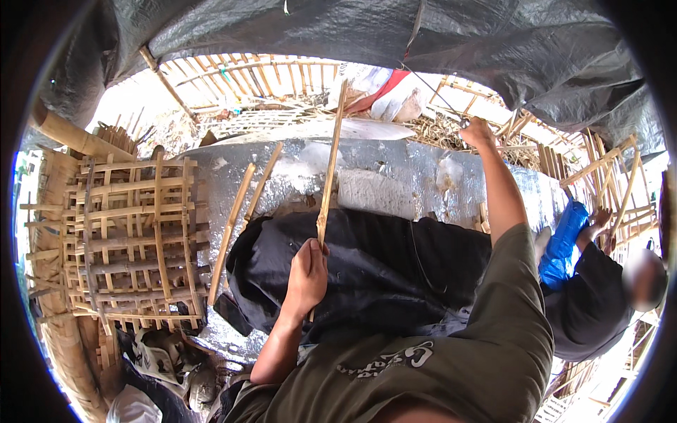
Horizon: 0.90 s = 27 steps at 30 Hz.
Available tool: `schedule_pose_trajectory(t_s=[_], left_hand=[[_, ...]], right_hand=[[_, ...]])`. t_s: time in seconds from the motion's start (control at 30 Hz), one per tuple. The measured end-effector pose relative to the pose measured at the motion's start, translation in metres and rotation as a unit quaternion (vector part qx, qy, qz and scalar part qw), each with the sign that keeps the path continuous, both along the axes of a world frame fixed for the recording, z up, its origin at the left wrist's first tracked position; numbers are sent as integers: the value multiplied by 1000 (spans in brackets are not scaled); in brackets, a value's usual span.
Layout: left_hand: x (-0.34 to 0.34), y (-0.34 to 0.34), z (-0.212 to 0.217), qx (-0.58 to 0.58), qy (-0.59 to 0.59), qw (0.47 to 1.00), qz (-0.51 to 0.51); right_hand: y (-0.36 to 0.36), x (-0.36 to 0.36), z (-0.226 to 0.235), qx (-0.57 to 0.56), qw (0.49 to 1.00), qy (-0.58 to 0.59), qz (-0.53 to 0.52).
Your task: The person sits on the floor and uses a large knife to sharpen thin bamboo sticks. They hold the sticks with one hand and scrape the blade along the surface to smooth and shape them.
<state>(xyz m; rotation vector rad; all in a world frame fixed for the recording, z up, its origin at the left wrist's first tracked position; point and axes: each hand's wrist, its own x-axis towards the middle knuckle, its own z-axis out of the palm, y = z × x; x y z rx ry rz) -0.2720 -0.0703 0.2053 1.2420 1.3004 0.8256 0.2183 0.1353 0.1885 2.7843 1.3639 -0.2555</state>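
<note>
My left hand (307,276) is closed around the lower end of a long thin bamboo strip (331,155), which stands nearly upright and reaches toward the dark tarpaulin roof. Raised high and far out, my right hand (478,132) has its fingers closed on a thin cord (437,95) that runs up to the tarpaulin. Below both hands a black plastic sheet (381,275) lies over a silver-covered slab (395,169). Two more bamboo strips (233,222) lean on that slab to the left of my left hand.
A stack of lashed bamboo lattice frames (130,236) stands at the left. More bamboo frames (599,169) lean at the right, above another person in a dark shirt (592,303) beside a blue bag (563,243). A bamboo fence (254,77) and white sacks (384,92) lie behind.
</note>
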Motion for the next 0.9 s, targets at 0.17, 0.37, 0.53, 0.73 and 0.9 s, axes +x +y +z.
schedule_pose_trajectory(t_s=[0.17,0.37,0.53,0.73,0.9], left_hand=[[5,-4,-3,52,33,998,-10],[19,-12,-2,58,15,998,-31],[31,-12,20,-109,-170,978,-56],[30,-14,25,-135,-211,964,-82],[42,-17,26,-133,-200,968,-69]], right_hand=[[-38,-38,8,37,994,48,87],[-123,-148,28,214,935,128,254],[-158,-198,31,212,892,146,371],[-177,-224,60,187,891,111,398],[-183,-237,64,148,891,104,417]])
